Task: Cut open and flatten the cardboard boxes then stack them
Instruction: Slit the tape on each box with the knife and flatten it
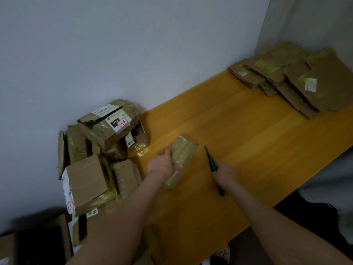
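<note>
Two bare forearms enter from the bottom edge, nearest the camera, and reach forward over the table.

A pale grey wall fills the upper frame. Below it, a yellow wooden table runs from the near left to the far right.

A pile of taped boxes lies at its left end against the wall. A stack of flattened cardboard rests at the far right end, well apart from it.

The small box is over the table's near-left part, its long axis pointing away from the person and leaning slightly right. Contact with the surface cannot be told. The left hand grips it from the left with the thumb across its top, the other fingers hidden.

The right hand has its fingers curled round a green-handled cutter, tip pointing away.
</note>
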`<move>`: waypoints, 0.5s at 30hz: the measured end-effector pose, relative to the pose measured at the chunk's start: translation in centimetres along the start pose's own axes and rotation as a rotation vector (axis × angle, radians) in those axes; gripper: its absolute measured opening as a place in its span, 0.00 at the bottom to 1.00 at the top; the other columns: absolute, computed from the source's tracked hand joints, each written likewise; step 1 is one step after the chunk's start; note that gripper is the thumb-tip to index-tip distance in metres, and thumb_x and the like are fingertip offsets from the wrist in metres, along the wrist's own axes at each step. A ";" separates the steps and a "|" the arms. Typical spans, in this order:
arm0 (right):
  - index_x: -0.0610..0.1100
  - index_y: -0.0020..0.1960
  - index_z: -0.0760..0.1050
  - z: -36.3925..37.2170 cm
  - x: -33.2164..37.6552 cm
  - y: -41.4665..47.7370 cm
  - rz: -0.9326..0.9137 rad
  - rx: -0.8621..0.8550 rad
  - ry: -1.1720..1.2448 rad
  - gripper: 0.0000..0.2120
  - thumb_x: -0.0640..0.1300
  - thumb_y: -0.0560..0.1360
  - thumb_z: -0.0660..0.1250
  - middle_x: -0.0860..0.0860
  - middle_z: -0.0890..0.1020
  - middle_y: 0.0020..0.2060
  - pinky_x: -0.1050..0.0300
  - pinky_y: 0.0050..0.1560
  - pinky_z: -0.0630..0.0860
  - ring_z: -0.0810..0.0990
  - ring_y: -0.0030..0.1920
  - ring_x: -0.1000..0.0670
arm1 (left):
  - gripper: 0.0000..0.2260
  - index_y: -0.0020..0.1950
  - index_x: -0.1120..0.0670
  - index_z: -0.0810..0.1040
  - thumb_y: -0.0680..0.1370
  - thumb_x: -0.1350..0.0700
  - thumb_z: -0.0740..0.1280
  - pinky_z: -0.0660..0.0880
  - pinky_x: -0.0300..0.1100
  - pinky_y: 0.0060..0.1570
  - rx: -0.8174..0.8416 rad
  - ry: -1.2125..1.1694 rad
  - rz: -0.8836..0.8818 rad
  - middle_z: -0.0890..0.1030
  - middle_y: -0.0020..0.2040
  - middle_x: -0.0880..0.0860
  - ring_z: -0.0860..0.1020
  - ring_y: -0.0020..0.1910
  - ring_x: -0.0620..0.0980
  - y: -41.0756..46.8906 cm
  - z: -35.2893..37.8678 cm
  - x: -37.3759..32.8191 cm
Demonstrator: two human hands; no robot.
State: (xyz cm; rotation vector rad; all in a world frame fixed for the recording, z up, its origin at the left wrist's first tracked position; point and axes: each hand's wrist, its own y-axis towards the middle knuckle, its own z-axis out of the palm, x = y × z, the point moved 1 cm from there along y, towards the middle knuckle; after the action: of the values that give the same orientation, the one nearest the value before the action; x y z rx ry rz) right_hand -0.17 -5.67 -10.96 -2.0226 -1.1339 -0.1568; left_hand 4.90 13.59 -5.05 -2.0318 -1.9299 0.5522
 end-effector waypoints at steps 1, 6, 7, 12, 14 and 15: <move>0.46 0.71 0.66 -0.2 0.2 -0.1 -0.013 -0.004 -0.042 0.19 0.44 0.81 0.59 0.45 0.74 0.63 0.51 0.54 0.76 0.76 0.59 0.44 | 0.36 0.79 0.47 0.48 0.78 0.38 0.62 0.72 0.42 0.39 0.027 -0.037 0.001 0.78 0.59 0.54 0.78 0.53 0.53 0.0 -0.2 0.3; 0.44 0.68 0.67 0.2 0.8 -0.7 0.001 0.018 -0.294 0.19 0.51 0.80 0.60 0.47 0.74 0.63 0.52 0.55 0.74 0.75 0.61 0.46 | 0.32 0.79 0.46 0.50 0.80 0.43 0.62 0.75 0.46 0.49 0.045 -0.085 0.049 0.78 0.61 0.55 0.78 0.57 0.55 -0.1 -0.8 0.0; 0.44 0.66 0.68 0.6 0.6 -0.5 0.002 0.013 -0.313 0.17 0.49 0.81 0.60 0.47 0.74 0.62 0.52 0.55 0.75 0.76 0.59 0.46 | 0.32 0.79 0.46 0.50 0.80 0.43 0.62 0.76 0.46 0.49 0.036 -0.087 0.051 0.78 0.60 0.55 0.78 0.56 0.55 0.0 -0.5 -0.1; 0.40 0.64 0.68 0.8 1.2 0.0 0.142 0.037 0.151 0.15 0.45 0.80 0.60 0.47 0.75 0.48 0.53 0.43 0.76 0.76 0.48 0.46 | 0.34 0.79 0.44 0.49 0.78 0.41 0.62 0.76 0.44 0.47 0.112 -0.237 0.028 0.77 0.60 0.52 0.78 0.54 0.52 1.0 0.0 0.7; 0.39 0.68 0.66 0.5 2.2 -0.3 0.194 0.057 0.533 0.17 0.42 0.80 0.60 0.46 0.72 0.50 0.53 0.45 0.72 0.73 0.48 0.46 | 0.34 0.79 0.43 0.50 0.78 0.42 0.63 0.75 0.45 0.51 0.192 -0.439 -0.014 0.76 0.64 0.52 0.77 0.56 0.53 1.0 0.2 0.9; 0.39 0.69 0.65 0.3 2.8 -0.6 0.202 0.079 0.652 0.18 0.40 0.80 0.60 0.46 0.72 0.52 0.52 0.46 0.73 0.73 0.50 0.46 | 0.33 0.79 0.44 0.51 0.78 0.44 0.64 0.75 0.45 0.53 0.223 -0.592 -0.039 0.74 0.66 0.53 0.77 0.57 0.53 0.9 0.4 0.8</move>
State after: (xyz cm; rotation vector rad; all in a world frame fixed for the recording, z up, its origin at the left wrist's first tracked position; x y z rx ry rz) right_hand 0.99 -3.40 -9.58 -1.7978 -0.5147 -0.6075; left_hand 5.51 14.26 -5.82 -1.8129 -2.0747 1.4182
